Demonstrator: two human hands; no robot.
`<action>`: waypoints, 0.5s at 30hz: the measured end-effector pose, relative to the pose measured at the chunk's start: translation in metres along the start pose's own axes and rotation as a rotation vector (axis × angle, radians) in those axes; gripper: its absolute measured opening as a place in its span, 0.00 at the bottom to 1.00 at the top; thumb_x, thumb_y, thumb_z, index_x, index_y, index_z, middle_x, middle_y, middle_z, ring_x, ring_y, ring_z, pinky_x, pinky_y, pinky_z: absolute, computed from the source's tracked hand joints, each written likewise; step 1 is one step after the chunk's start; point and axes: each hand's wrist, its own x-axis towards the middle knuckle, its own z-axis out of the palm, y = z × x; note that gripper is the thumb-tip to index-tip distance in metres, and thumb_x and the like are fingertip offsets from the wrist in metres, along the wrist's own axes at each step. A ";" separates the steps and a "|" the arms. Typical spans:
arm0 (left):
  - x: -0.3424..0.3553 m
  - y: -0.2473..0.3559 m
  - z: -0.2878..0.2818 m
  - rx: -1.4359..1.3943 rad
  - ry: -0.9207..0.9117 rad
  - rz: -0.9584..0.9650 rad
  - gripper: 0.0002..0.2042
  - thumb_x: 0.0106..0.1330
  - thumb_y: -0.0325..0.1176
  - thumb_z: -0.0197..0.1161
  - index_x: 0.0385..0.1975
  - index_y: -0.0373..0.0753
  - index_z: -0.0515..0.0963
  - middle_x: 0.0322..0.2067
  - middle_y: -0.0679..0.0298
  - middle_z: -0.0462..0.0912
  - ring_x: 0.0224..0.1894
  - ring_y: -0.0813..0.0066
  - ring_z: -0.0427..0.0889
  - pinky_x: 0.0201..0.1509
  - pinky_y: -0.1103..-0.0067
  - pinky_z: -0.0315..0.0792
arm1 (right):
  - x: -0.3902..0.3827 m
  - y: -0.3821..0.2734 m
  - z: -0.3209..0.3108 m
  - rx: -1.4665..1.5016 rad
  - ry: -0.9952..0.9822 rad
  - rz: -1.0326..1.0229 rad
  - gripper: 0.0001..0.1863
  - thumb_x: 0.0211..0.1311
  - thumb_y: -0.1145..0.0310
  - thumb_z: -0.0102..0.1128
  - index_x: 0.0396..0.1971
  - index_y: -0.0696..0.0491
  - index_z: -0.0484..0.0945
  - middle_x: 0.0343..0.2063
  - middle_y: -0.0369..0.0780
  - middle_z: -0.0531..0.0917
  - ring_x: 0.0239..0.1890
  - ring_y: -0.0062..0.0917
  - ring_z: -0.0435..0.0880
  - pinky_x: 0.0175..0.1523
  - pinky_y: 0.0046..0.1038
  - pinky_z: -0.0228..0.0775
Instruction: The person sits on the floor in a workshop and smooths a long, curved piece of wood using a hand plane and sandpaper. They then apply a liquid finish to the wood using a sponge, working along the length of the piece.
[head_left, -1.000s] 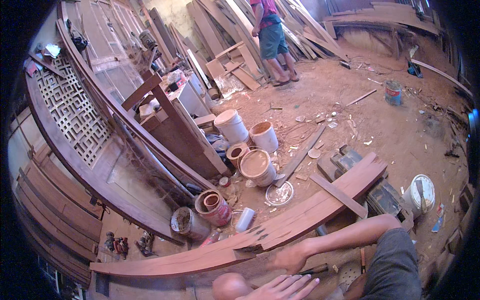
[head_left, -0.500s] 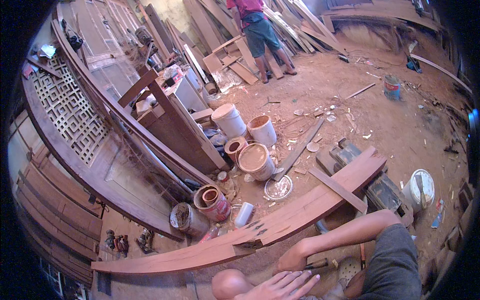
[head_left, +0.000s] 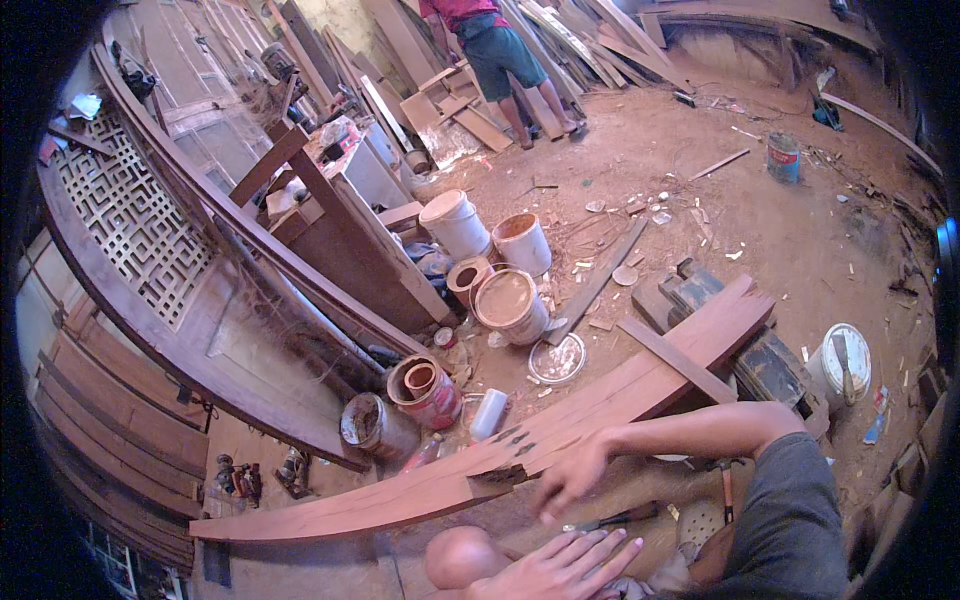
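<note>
Both hands open: our right hand (head_left: 572, 478) rests loose-fingered on the curved plank (head_left: 560, 430) lying across the dirt floor, left hand (head_left: 565, 565) flat beside our knee (head_left: 462, 558), gripping nothing.

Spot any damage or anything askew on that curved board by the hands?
Yes: the curved board has a dark, ragged broken patch on its upper face beside the right hand. A loose lid lies on the dirt, off the paint buckets.
</note>
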 end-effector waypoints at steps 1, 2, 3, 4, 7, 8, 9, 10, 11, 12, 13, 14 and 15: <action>-0.001 0.000 -0.001 -0.001 -0.002 -0.006 0.32 0.65 0.42 0.50 0.68 0.34 0.59 0.58 0.52 0.73 0.60 0.60 0.73 0.64 0.67 0.64 | -0.003 0.004 0.004 -0.138 0.498 -0.152 0.31 0.70 0.51 0.52 0.61 0.62 0.68 0.58 0.53 0.73 0.63 0.39 0.70 0.69 0.35 0.55; 0.001 0.001 -0.002 -0.006 0.002 -0.001 0.32 0.65 0.41 0.51 0.67 0.33 0.59 0.57 0.52 0.73 0.60 0.60 0.73 0.64 0.67 0.64 | 0.000 0.019 0.000 -0.085 0.795 -0.009 0.31 0.69 0.54 0.54 0.61 0.63 0.67 0.59 0.54 0.72 0.63 0.40 0.70 0.69 0.36 0.56; 0.002 0.000 -0.003 -0.018 0.004 0.007 0.31 0.65 0.42 0.51 0.67 0.34 0.59 0.57 0.52 0.73 0.59 0.60 0.73 0.64 0.67 0.64 | 0.001 0.032 -0.001 -0.131 1.026 0.045 0.31 0.67 0.56 0.56 0.61 0.63 0.65 0.59 0.55 0.71 0.63 0.42 0.70 0.68 0.37 0.57; 0.002 0.000 -0.003 -0.034 0.001 -0.005 0.31 0.65 0.42 0.51 0.67 0.34 0.59 0.57 0.52 0.73 0.59 0.60 0.74 0.63 0.67 0.65 | 0.010 0.041 -0.004 -0.152 1.245 0.089 0.32 0.66 0.57 0.58 0.61 0.63 0.64 0.59 0.56 0.71 0.62 0.44 0.70 0.67 0.39 0.59; -0.002 0.001 -0.001 -0.030 0.019 -0.028 0.31 0.66 0.43 0.52 0.66 0.34 0.61 0.56 0.52 0.74 0.58 0.60 0.74 0.63 0.68 0.65 | -0.001 0.014 -0.014 -0.187 1.233 -0.012 0.35 0.63 0.55 0.60 0.61 0.63 0.63 0.56 0.57 0.73 0.56 0.49 0.74 0.62 0.43 0.64; -0.001 0.001 0.001 -0.025 0.031 -0.024 0.30 0.66 0.44 0.53 0.66 0.34 0.62 0.56 0.53 0.74 0.58 0.60 0.75 0.63 0.68 0.66 | -0.005 0.004 -0.013 -0.146 0.859 0.021 0.34 0.63 0.56 0.59 0.62 0.62 0.63 0.57 0.56 0.72 0.58 0.48 0.73 0.63 0.42 0.63; 0.001 0.000 0.003 -0.044 0.040 -0.030 0.30 0.66 0.44 0.53 0.65 0.34 0.62 0.56 0.53 0.75 0.57 0.60 0.75 0.63 0.68 0.66 | -0.005 -0.005 -0.014 -0.099 0.484 0.047 0.33 0.64 0.57 0.59 0.62 0.62 0.62 0.58 0.55 0.72 0.60 0.46 0.71 0.65 0.41 0.61; 0.002 0.000 0.002 -0.054 0.046 -0.034 0.30 0.66 0.45 0.54 0.65 0.34 0.63 0.56 0.53 0.75 0.57 0.60 0.75 0.63 0.68 0.66 | -0.005 -0.011 -0.015 -0.058 0.116 0.065 0.33 0.65 0.57 0.58 0.63 0.62 0.62 0.58 0.54 0.72 0.62 0.45 0.70 0.67 0.40 0.60; 0.003 0.000 0.002 -0.063 0.050 -0.039 0.30 0.66 0.46 0.54 0.64 0.35 0.64 0.55 0.53 0.75 0.57 0.60 0.75 0.62 0.68 0.66 | -0.003 -0.010 -0.010 -0.083 0.015 0.046 0.32 0.66 0.56 0.58 0.62 0.62 0.63 0.58 0.54 0.72 0.62 0.45 0.70 0.67 0.40 0.60; 0.004 0.001 0.001 -0.056 0.057 -0.039 0.30 0.66 0.46 0.54 0.64 0.35 0.64 0.55 0.53 0.75 0.57 0.60 0.75 0.62 0.68 0.66 | 0.002 -0.009 0.000 -0.108 -0.086 0.027 0.32 0.66 0.56 0.57 0.62 0.62 0.63 0.58 0.54 0.72 0.62 0.45 0.71 0.67 0.40 0.61; 0.005 0.001 -0.001 -0.042 0.061 -0.033 0.29 0.66 0.46 0.54 0.64 0.35 0.65 0.55 0.53 0.75 0.57 0.61 0.75 0.63 0.68 0.66 | 0.007 -0.008 0.008 -0.138 -0.179 0.009 0.32 0.66 0.55 0.56 0.62 0.62 0.63 0.58 0.53 0.72 0.62 0.45 0.71 0.66 0.40 0.61; 0.006 0.001 -0.002 -0.027 0.064 -0.030 0.29 0.66 0.46 0.54 0.64 0.35 0.65 0.55 0.53 0.75 0.57 0.61 0.75 0.63 0.68 0.66 | 0.010 0.002 0.015 -0.198 0.142 -0.077 0.31 0.67 0.55 0.56 0.61 0.62 0.64 0.57 0.53 0.73 0.61 0.45 0.72 0.65 0.40 0.62; 0.006 0.001 -0.003 -0.030 0.068 -0.022 0.29 0.66 0.46 0.54 0.64 0.35 0.65 0.55 0.54 0.75 0.57 0.61 0.75 0.63 0.68 0.66 | 0.011 0.017 0.023 -0.255 0.463 -0.163 0.30 0.68 0.55 0.55 0.60 0.62 0.65 0.55 0.53 0.74 0.61 0.44 0.72 0.65 0.39 0.64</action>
